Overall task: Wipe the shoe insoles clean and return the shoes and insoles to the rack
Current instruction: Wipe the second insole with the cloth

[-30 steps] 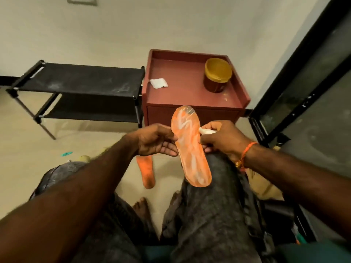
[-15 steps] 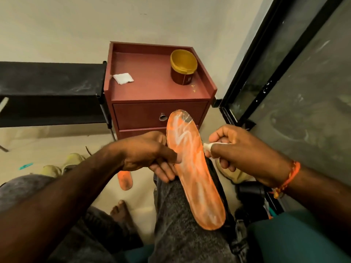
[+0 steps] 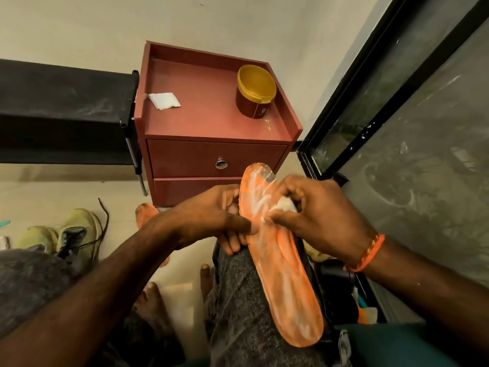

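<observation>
An orange insole [image 3: 288, 276] streaked with white lies along my right thigh, its toe end pointing at the cabinet. My left hand [image 3: 219, 218] grips its left edge, thumb on top. My right hand [image 3: 315, 215] pinches a small white wipe [image 3: 284, 205] and presses it on the insole's upper half. A second orange insole [image 3: 145, 214] lies on the floor behind my left forearm. Yellow-green shoes [image 3: 71, 234] sit on the floor at the left. The black shoe rack [image 3: 63, 112] stands against the wall at the left.
A red cabinet [image 3: 209, 154] with a drawer stands ahead, holding a folded white wipe [image 3: 164, 100] and a yellow-lidded jar [image 3: 255, 91]. A black-framed glass door [image 3: 412, 123] runs along the right. My bare feet [image 3: 153, 300] rest on the floor below.
My right hand has come in from the insole's right side and now presses the wipe on its upper surface. My left hand keeps its hold. My view has dipped slightly.
</observation>
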